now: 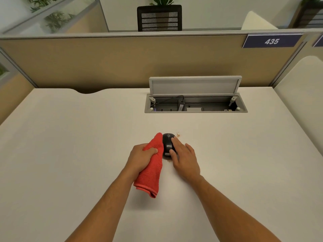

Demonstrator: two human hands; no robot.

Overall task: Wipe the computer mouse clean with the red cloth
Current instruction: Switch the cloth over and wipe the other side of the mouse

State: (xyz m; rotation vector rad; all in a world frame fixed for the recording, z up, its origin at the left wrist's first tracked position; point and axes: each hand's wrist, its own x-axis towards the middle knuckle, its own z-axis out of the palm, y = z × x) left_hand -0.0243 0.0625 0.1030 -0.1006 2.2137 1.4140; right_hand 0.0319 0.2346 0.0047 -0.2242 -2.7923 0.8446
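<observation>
step: wiping mouse side | left hand [142,158] grips red cloth [151,165] | right hand [185,158] open, steadying black computer mouse [167,143] | next: rub over top

Bare worktop [87,137] spreads left and right of the fingers [174,142]; ahead, the open cable box [195,102] blocks passage.

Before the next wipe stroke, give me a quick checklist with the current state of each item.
1. Red cloth gripped in left hand: ok.
2. Mouse steadied by right hand, fingers on its right side: ok.
3. Cloth touching the mouse's left side: ok.
4. Mouse top free of dirt: cannot tell.
5. Desk around the mouse clean: not ok, crumbs lie just beyond its right side.
6. Open cable tray well clear of the stroke: ok.
</observation>
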